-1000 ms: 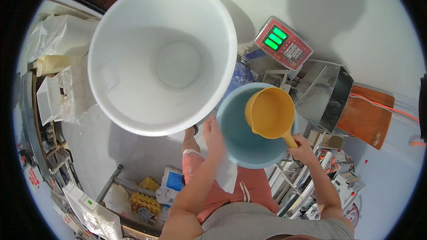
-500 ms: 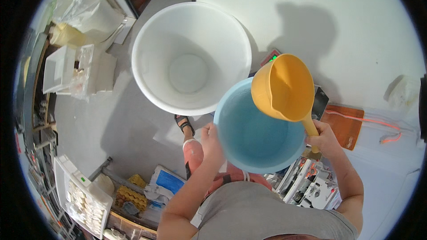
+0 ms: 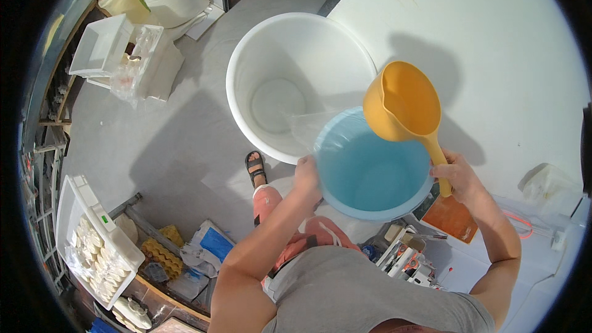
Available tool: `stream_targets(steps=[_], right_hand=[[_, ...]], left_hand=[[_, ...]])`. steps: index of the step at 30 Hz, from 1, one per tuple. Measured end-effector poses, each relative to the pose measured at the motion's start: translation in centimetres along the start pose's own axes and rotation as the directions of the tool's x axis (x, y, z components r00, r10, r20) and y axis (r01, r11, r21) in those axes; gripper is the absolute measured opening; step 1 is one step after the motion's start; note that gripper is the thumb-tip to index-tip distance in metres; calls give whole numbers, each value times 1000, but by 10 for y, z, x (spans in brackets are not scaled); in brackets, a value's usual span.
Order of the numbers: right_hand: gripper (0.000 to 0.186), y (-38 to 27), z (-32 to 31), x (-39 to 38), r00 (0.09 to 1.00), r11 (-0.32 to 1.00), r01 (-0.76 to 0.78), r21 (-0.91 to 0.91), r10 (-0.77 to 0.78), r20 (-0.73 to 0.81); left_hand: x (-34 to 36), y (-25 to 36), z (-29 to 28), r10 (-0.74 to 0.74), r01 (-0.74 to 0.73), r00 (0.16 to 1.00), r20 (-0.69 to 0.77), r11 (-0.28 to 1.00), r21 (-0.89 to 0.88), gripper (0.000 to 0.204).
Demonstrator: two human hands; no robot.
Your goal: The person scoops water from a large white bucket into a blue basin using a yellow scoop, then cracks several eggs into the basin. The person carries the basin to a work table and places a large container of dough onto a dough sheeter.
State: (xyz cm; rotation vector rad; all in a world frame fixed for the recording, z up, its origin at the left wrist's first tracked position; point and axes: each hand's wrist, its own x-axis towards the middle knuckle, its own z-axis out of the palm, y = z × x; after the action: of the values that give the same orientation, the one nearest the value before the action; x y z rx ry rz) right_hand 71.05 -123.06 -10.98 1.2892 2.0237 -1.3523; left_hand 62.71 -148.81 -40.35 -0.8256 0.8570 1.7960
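I hold a light blue basin (image 3: pixel 370 194) with water in it, its far left rim over a big white tub (image 3: pixel 243 117). A clear sheet of water (image 3: pixel 306 126) spills from that rim into the tub. At the basin's left edge, my left hand (image 3: pixel 306 176) is closed on the rim. My right hand (image 3: pixel 455 176) is wrapped round the handle of an orange water ladle (image 3: pixel 410 102) and sits against the basin's right edge. The ladle's bowl is above the basin's far right side. Fingers beneath the basin are hidden.
A white worktop (image 3: pixel 493 37) borders the tub at the right. To the left are stacked white crates (image 3: pixel 151 68) and a tray of pale dough pieces (image 3: pixel 92 259). My sandalled foot (image 3: pixel 256 168) is near the tub's base. An orange-brown board (image 3: pixel 453 219) is beside my right forearm.
The basin has moved slightly right and tilted toward the white tub, and water now spills over its rim. The ladle has shifted right with my right hand. The view has turned somewhat.
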Motion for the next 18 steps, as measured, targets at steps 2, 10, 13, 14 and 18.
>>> stream_targets(steps=[2,10,13,14,18], right_hand=[[18,-10,1,6,999,1000,-30,-11,29,-17],[18,-29,-2,26,999,999,-48,10,48,6],[18,-23,-5,26,999,999,-47,9,47,10],[18,-22,-6,26,999,999,-39,11,39,19],[18,-7,-12,24,999,999,-34,16,34,3]], left_hand=[[-4,9,8,-31,31,999,-33,1000,0,36],[-9,22,27,-195,190,979,-63,979,-75,39],[-27,33,45,-161,159,979,-125,987,-19,39],[-26,32,45,-137,136,979,-148,991,-18,39],[-8,17,37,-54,59,986,-158,998,27,37]])
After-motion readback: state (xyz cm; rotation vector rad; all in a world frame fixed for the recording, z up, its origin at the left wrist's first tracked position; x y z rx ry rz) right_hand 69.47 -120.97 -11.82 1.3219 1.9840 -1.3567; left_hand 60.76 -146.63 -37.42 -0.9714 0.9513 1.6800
